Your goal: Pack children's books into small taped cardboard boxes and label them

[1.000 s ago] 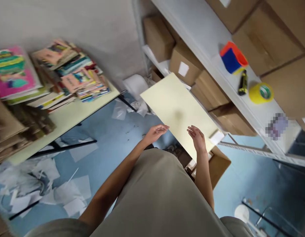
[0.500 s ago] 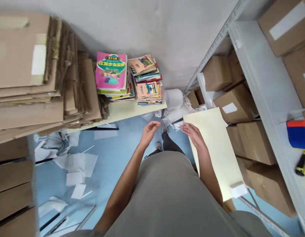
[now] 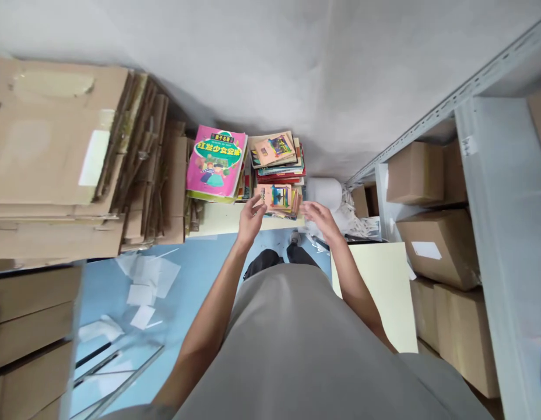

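Note:
Both my hands reach forward toward stacks of colourful books on a pale table. My left hand has its fingers apart at the near edge of the small book stack, touching or just short of it. My right hand hovers open to the right of that stack and holds nothing. A big pink book tops the stack to the left. Another stack with a peach cover lies behind.
Flattened cardboard sheets are piled at the left. A pale yellow board stands at my right. A metal shelf with brown boxes fills the right. White paper scraps litter the blue floor.
My view swung left from the shelf and board to the table. Both hands left the yellow board and moved forward to the book stacks.

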`<state>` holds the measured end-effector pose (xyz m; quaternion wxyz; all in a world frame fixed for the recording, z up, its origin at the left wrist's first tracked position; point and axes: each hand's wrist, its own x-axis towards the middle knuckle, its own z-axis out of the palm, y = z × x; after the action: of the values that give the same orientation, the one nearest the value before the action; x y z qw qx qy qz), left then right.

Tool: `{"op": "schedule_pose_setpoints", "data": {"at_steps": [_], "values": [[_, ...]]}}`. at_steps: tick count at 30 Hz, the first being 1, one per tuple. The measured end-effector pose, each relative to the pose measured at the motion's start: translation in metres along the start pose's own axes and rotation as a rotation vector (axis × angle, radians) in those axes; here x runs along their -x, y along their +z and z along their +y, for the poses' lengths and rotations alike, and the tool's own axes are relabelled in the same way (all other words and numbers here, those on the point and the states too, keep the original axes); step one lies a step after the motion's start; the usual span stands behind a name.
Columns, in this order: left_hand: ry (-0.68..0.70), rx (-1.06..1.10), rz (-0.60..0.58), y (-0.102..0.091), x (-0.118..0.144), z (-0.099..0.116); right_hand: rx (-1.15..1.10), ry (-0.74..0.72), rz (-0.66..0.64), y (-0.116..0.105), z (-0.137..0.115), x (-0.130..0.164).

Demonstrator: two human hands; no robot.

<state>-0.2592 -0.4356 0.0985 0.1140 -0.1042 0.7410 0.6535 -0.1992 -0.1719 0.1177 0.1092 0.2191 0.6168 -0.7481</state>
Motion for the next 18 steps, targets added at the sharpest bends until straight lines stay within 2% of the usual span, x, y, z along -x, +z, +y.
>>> {"op": "schedule_pose_setpoints", "data": {"at_steps": [4, 11, 14, 18], "values": [[0.011, 0.013, 0.007, 0.013, -0.042, 0.005, 0.078, -0.122, -0.034, 0.003, -0.020, -0.069], [0.027, -0.044, -0.039, 0.031, -0.117, 0.007, 0.307, -0.273, 0.037, 0.023, -0.036, -0.187], [0.020, -0.068, -0.100, 0.039, -0.141, 0.005, 0.385, -0.271, 0.060, 0.032, -0.039, -0.217], [-0.018, -0.103, -0.131, 0.048, -0.151, 0.004, 0.461, -0.279, 0.031, 0.043, -0.039, -0.228]]}}
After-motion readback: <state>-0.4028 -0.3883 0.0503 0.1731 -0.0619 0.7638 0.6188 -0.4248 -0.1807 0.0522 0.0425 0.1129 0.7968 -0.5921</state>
